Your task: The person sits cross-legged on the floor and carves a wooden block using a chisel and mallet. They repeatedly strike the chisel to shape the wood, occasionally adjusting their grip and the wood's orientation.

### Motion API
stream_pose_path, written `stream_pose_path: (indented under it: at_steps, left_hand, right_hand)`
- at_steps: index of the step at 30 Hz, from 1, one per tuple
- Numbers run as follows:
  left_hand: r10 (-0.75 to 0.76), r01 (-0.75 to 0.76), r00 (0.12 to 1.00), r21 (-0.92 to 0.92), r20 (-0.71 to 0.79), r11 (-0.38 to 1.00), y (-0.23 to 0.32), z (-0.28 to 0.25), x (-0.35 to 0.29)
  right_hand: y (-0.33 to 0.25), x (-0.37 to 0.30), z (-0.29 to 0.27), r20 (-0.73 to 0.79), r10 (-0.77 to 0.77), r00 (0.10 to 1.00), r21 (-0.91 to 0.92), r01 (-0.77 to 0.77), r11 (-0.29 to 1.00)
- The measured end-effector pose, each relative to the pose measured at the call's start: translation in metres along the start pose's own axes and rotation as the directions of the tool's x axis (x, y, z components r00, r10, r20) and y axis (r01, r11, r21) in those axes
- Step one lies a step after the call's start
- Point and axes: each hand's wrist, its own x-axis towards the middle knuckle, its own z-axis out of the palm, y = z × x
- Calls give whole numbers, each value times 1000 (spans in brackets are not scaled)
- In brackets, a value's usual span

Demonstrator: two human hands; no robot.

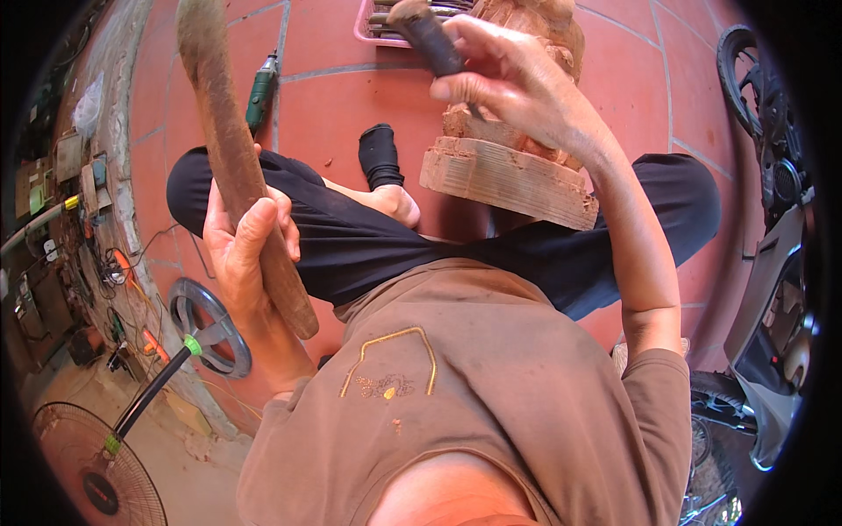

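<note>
My left hand is closed around a long, worn wooden club, which stands tilted with its thick end at the top of the view. My right hand grips a chisel by its dark handle, whose brown wooden butt points up and left. Most of the chisel's blade is hidden behind the fingers. Just beyond and below this hand, a reddish-brown wood carving rests on its thick base between my legs. My right forearm covers part of the carving. The club and the chisel are apart.
A pink basket of long tools sits on the red tiles at the far side. The green power tool lies left of it. A fan and cluttered wall ledge line the left; a motorbike stands at right.
</note>
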Motion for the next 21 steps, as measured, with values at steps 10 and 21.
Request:
stream_pose_path:
  at_steps: [10,21]
  left_hand:
    - [128,-128,992,-45,8,991,17,13,-6]
    - [-227,175,969,392,92,903,11,19,-11]
  right_hand:
    - [4,-4,29,206,71,976,-77,-56,995]
    - [-8,-1,38,287,76,955,-85,-53,995]
